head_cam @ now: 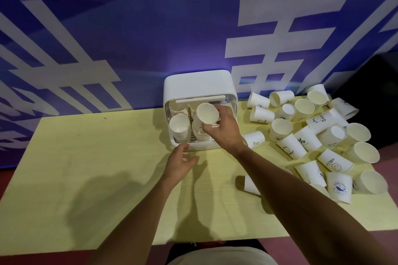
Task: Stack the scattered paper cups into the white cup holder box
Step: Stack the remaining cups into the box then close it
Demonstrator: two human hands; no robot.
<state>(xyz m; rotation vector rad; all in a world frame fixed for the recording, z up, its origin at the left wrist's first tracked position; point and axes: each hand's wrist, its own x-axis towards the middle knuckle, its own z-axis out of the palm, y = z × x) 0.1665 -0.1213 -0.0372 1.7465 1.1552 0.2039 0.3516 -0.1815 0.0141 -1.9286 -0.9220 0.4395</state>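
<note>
A single paper cup (207, 113) sits in the grasp of the right hand (224, 128), tilted so its open mouth faces the camera and held right at the open front of the white cup holder box (198, 84); that angle probably lets it slide onto the right-hand stack (199, 130) inside, which lies partly hidden behind the hand. Beside that, a left-hand stack (179, 126) of nested cups already stands in its own slot, mouth forward. The left hand (179, 162) grasps nothing, its fingers loosely spread near the box's lower front edge, likely ready to steady it; whether it touches the box is unclear. The box stands at the back of the yellow table (97, 168) against a blue banner (129, 28). To the right lie the scattered cups (312, 135), tumbled in a heap within the right arm's reach, so much of the task remains.
</note>
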